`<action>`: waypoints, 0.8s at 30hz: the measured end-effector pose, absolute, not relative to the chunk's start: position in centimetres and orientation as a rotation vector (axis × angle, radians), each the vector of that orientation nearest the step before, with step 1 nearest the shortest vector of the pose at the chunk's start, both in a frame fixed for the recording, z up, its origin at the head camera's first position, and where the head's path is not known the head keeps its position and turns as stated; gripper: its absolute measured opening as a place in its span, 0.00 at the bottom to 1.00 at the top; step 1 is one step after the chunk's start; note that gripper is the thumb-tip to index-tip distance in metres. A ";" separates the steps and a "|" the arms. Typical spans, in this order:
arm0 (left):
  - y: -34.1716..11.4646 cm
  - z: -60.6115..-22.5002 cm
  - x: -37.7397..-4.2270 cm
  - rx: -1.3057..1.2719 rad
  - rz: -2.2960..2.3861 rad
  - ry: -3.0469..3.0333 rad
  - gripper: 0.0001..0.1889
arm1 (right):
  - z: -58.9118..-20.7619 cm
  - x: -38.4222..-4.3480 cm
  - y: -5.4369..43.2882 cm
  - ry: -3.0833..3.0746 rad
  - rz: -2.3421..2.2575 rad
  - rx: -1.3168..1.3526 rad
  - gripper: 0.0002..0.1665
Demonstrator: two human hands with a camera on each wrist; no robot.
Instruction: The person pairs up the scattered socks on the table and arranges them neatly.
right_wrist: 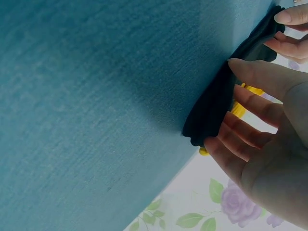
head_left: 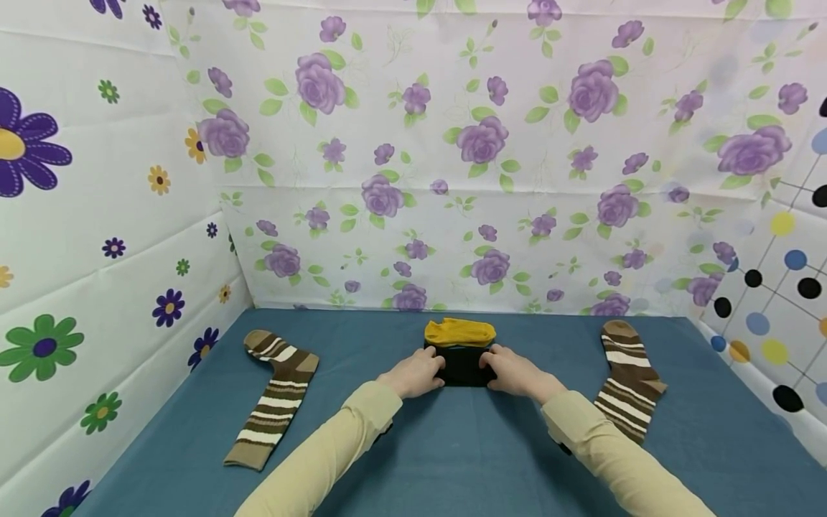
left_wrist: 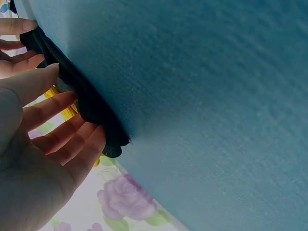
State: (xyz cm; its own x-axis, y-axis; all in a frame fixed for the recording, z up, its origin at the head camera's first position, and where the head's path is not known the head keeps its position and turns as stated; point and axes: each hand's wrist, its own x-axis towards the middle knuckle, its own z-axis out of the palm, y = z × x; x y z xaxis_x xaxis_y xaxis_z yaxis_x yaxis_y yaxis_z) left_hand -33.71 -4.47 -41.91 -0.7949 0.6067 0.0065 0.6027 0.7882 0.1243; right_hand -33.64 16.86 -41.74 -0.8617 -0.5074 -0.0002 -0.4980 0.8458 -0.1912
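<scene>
A folded black sock (head_left: 464, 366) lies on the blue cloth between my hands. My left hand (head_left: 413, 373) grips its left end, and my right hand (head_left: 517, 372) has hold of the right end. In the left wrist view the left thumb is at the near edge of the black sock (left_wrist: 96, 106), with the fingers along its far side. The right wrist view shows the right thumb and fingers placed likewise on the black sock (right_wrist: 211, 108). Just behind it is a folded yellow sock (head_left: 460, 332), partly hidden in both wrist views.
A brown-and-white striped sock (head_left: 274, 402) lies flat on the left. Another striped sock (head_left: 629, 377) lies at the right, partly behind my right sleeve (head_left: 601, 445). The blue cloth (head_left: 465, 459) ends at a flowered back sheet (head_left: 452, 237), with patterned sheets on both sides.
</scene>
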 end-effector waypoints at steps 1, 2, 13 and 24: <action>-4.5 -41.9 -33.7 0.991 0.187 2.938 0.13 | -41.7 -33.6 16.8 2.971 -0.286 -0.809 0.16; -4.4 -41.9 -33.7 0.986 0.184 2.939 0.13 | -41.7 -33.6 16.8 2.973 -0.285 -0.808 0.16; -4.2 -41.5 -33.5 0.963 0.185 2.929 0.13 | -41.7 -33.6 17.3 2.970 -0.376 -0.809 0.16; -2.7 -40.8 -33.0 1.064 0.226 2.955 0.09 | -40.1 -33.6 19.1 3.077 -0.435 -0.847 0.17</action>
State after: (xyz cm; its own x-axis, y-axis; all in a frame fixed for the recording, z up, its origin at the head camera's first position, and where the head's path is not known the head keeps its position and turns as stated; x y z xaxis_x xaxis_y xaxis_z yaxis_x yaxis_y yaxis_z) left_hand -32.96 -2.67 -40.76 -0.7717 0.6336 0.0556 0.6347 0.7614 0.1322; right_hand -33.62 19.15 -40.08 -0.8589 -0.4907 0.1467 -0.5121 0.8256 -0.2369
